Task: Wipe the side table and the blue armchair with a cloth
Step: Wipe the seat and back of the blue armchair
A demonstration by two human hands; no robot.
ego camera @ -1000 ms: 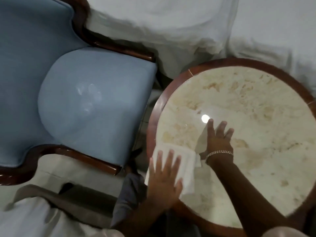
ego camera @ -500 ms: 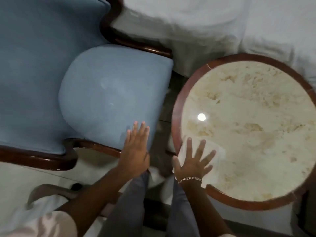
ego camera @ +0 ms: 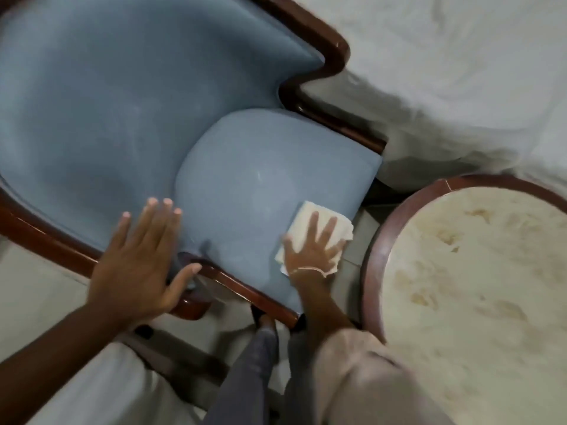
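The blue armchair (ego camera: 122, 96) with a dark wood frame fills the upper left. Its rounded seat cushion (ego camera: 264, 179) lies in the middle. My right hand (ego camera: 313, 243) presses flat, fingers spread, on a folded white cloth (ego camera: 302, 214) at the cushion's front right corner. My left hand (ego camera: 138, 259) lies flat and spread on the chair's front left, over the wood rail, holding nothing. The round side table (ego camera: 478, 271), cream marble top with a brown wood rim, stands at the right, apart from both hands.
A white bedcover (ego camera: 460, 72) drapes down behind the chair and the table. Pale floor tiles (ego camera: 36, 296) show at the left. My legs in grey trousers (ego camera: 251, 372) stand between the chair's front and the table.
My right hand carried the cloth off the table top onto the chair's seat cushion. My left hand slid further left along the chair's front. The view swung left.
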